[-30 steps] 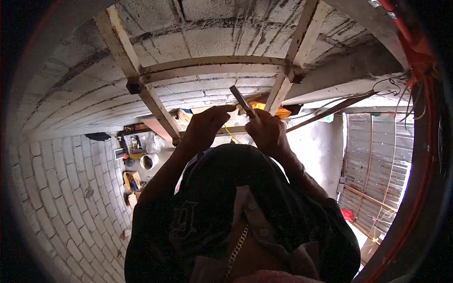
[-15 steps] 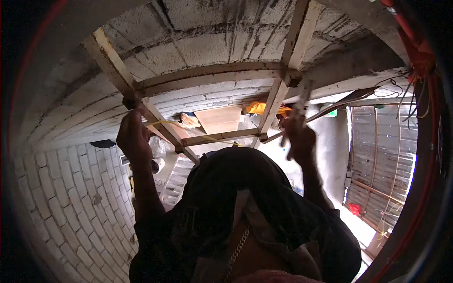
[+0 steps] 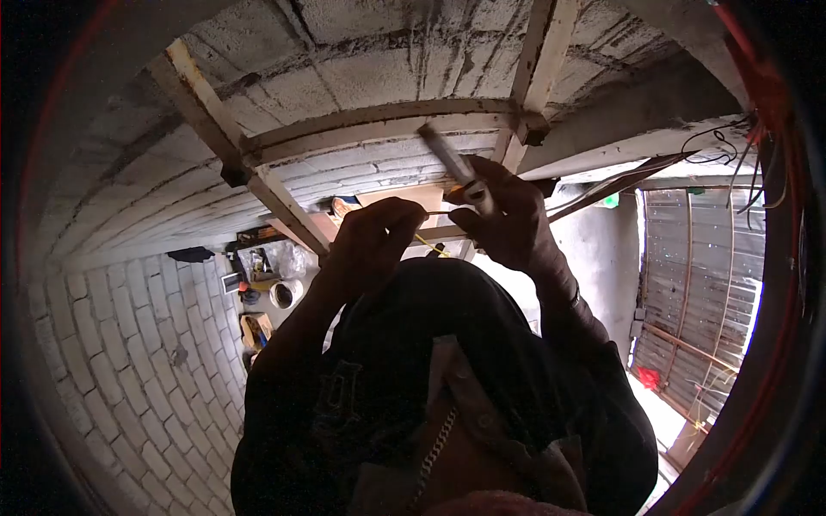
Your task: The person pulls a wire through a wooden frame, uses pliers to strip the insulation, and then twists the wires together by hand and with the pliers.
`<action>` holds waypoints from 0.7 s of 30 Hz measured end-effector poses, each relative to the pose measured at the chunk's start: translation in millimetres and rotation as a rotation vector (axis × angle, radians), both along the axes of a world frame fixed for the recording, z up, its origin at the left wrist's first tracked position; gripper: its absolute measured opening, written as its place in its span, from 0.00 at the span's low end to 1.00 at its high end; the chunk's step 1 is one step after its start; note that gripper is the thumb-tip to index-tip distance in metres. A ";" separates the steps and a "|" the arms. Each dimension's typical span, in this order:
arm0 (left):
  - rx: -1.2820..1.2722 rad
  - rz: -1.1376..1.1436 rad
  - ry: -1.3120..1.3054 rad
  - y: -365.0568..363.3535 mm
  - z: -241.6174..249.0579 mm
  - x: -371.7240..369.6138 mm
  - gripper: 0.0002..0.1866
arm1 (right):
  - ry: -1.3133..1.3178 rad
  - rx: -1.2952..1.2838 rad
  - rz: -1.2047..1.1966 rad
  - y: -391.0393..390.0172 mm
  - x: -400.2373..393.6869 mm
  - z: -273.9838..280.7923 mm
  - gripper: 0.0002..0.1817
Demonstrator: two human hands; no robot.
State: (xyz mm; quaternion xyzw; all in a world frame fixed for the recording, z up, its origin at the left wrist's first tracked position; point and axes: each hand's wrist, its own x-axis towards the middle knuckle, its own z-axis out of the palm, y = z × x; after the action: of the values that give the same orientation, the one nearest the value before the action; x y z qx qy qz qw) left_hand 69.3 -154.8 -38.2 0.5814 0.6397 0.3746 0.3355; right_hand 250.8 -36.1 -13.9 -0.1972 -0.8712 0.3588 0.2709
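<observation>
1. Metal frame (image 3: 387, 127) – the landmark: two slanting bars joined by an upper and a lower crossbar.
2. Your left hand (image 3: 372, 236), seen below the upper crossbar of the metal frame, has thumb and fingers pinched together on a thin strand (image 3: 438, 213).
3. The thin strand spans the short gap between your hands, below the same crossbar; whether it joins the yellow wire (image 3: 433, 247), visible near the frame's lower crossbar, cannot be told.
4. Your right hand (image 3: 516, 225), overlapping the frame's right bar in view, has its fingers curled around a hand tool (image 3: 446, 155) – slightly blurred, its pale end tilted up toward the upper crossbar.
5. White bucket (image 3: 298, 291): below and left of the metal frame.
6. Corrugated sheeting (image 3: 668, 258): right of the metal frame.
</observation>
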 end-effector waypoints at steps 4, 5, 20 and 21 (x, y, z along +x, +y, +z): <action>0.042 -0.012 0.066 1.6 -8.4 3.3 0.09 | -0.010 -0.079 -0.017 -7.2 -9.2 0.6 0.20; 0.142 -0.008 0.076 1.7 -12.8 4.9 0.08 | -0.022 -0.186 -0.056 -9.1 -11.5 2.5 0.19; 0.418 0.025 0.652 9.8 -51.7 17.4 0.07 | -0.050 0.436 -0.120 -17.4 -13.8 -27.6 0.10; 0.361 0.019 0.666 11.7 -53.5 16.3 0.07 | -0.044 0.434 -0.160 -18.4 -18.4 -26.9 0.08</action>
State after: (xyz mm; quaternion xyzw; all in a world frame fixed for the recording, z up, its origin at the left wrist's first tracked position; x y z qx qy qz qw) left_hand 85.6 -143.2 -91.8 0.7150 0.6429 0.2746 -0.0022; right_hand 232.4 -54.5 -40.7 -0.2104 -0.9153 0.1358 0.3153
